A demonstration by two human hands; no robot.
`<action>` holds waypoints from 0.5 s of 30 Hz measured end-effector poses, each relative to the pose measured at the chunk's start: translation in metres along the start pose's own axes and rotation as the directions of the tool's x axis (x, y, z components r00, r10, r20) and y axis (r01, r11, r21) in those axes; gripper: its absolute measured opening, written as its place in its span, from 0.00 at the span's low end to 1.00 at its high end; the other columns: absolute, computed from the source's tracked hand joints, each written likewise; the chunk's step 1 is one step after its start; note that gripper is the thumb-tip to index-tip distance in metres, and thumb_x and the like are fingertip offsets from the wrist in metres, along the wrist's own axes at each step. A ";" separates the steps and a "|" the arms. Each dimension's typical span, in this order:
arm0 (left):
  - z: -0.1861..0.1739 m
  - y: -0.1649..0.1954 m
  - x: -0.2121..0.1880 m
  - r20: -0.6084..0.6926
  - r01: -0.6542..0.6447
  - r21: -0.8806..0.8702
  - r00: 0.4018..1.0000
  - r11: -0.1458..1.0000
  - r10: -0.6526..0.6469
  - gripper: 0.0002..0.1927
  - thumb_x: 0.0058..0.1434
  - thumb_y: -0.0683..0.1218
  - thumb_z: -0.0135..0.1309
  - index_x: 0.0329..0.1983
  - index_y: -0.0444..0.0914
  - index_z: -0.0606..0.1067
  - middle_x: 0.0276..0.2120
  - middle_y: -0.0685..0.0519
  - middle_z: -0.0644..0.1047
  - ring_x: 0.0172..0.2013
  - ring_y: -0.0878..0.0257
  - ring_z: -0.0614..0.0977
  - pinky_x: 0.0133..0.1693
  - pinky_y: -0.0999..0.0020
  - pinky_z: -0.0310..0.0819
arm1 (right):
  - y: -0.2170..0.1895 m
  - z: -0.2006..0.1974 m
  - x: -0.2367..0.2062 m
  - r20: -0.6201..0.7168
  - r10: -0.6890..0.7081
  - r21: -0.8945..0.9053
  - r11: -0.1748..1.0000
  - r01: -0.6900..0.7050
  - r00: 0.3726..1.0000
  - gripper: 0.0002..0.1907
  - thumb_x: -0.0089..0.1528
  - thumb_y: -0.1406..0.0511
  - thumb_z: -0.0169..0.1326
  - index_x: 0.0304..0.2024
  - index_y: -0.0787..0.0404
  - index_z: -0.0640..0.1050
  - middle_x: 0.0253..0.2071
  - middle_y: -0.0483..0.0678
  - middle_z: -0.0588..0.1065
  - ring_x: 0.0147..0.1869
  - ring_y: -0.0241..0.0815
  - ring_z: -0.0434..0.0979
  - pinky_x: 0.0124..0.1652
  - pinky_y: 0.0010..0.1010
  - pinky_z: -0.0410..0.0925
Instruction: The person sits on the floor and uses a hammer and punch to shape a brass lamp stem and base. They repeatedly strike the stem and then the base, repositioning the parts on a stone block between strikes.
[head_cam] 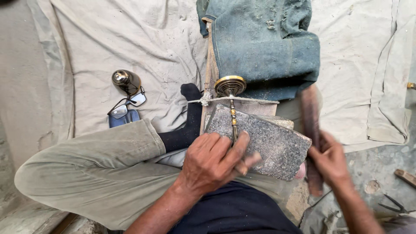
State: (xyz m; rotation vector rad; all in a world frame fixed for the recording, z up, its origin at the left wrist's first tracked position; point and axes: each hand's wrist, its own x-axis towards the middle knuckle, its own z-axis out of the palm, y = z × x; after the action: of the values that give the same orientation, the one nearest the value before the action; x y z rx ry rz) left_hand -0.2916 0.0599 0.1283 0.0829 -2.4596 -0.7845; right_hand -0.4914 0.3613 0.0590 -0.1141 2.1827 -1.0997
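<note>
Head view, looking straight down at the lap: slim brass rod with a round stepped brass base (231, 102) lies on a grey speckled stone slab (268, 147) that rests across the lap. Long axis of the rod runs near-to-far, almost vertical in frame; the disc base (230, 85) is at the far end, butted against a folded blue-green dusty cloth (264, 43), and the thin stem comes toward me. A twisted pale cord (255, 100) crosses the stem just below the base, left to right, tied at the left to a wooden strip (207, 91). Left hand (214, 162) sits on the near left part of the slab, fingers (240, 145) closed down on the near end of the stem, pinning it to the stone; so the left is the hand on the workpiece. Right hand (331, 158) is off the slab to the right, fist wrapped around a long dark reddish-brown bar (311, 130), blurred, held roughly parallel to the rod axis and well apart from it. From the right hand the rod lies to the left and slightly far. Hands are apart, each clamped on its own thing. Off to the far left on the pale sheet (130, 34): a small dark metal flask (126, 81), black-framed spectacles (128, 104), and a blue flat object (123, 118). Dark pliers (392, 203) sit on the ground at near right.
</note>
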 end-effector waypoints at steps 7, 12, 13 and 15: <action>0.017 -0.001 -0.003 -0.015 0.035 0.071 0.999 0.997 -0.034 0.20 0.66 0.41 0.58 0.59 0.29 0.72 0.32 0.51 0.69 0.33 0.57 0.74 0.35 0.60 0.72 | -0.008 0.046 -0.056 -0.239 -0.701 -0.372 0.706 0.603 0.672 0.23 0.64 0.76 0.56 0.63 0.70 0.73 0.64 0.58 0.72 0.69 0.50 0.72 0.66 0.40 0.67; 0.000 0.001 0.021 0.213 -0.136 0.228 0.973 0.964 0.087 0.23 0.62 0.42 0.55 0.59 0.26 0.73 0.33 0.50 0.70 0.36 0.58 0.74 0.41 0.61 0.73 | -0.066 0.060 -0.065 -0.164 -0.840 -0.475 0.527 0.705 0.518 0.23 0.60 0.73 0.59 0.59 0.64 0.75 0.65 0.55 0.73 0.71 0.53 0.73 0.69 0.45 0.65; -0.006 0.000 0.025 0.317 -0.236 0.276 0.937 0.932 0.144 0.23 0.61 0.44 0.55 0.58 0.27 0.73 0.33 0.51 0.70 0.37 0.59 0.74 0.41 0.63 0.72 | -0.075 0.061 -0.066 -0.091 -0.829 -0.456 0.528 0.717 0.552 0.26 0.57 0.72 0.59 0.58 0.64 0.75 0.66 0.57 0.71 0.73 0.56 0.69 0.70 0.47 0.62; -0.018 -0.003 0.035 0.517 -0.437 0.337 0.826 0.834 0.224 0.24 0.60 0.50 0.53 0.55 0.30 0.75 0.34 0.53 0.71 0.38 0.62 0.74 0.40 0.67 0.71 | -0.090 0.064 -0.064 0.060 -0.799 -0.416 0.524 0.743 0.598 0.30 0.51 0.69 0.59 0.58 0.64 0.74 0.69 0.60 0.67 0.78 0.62 0.61 0.72 0.52 0.57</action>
State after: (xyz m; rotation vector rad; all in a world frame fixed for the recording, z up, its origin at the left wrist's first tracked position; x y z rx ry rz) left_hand -0.3118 0.0401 0.1555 -0.4189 -2.9399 -0.0641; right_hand -0.4229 0.2837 0.1329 -1.3770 2.5103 -1.0727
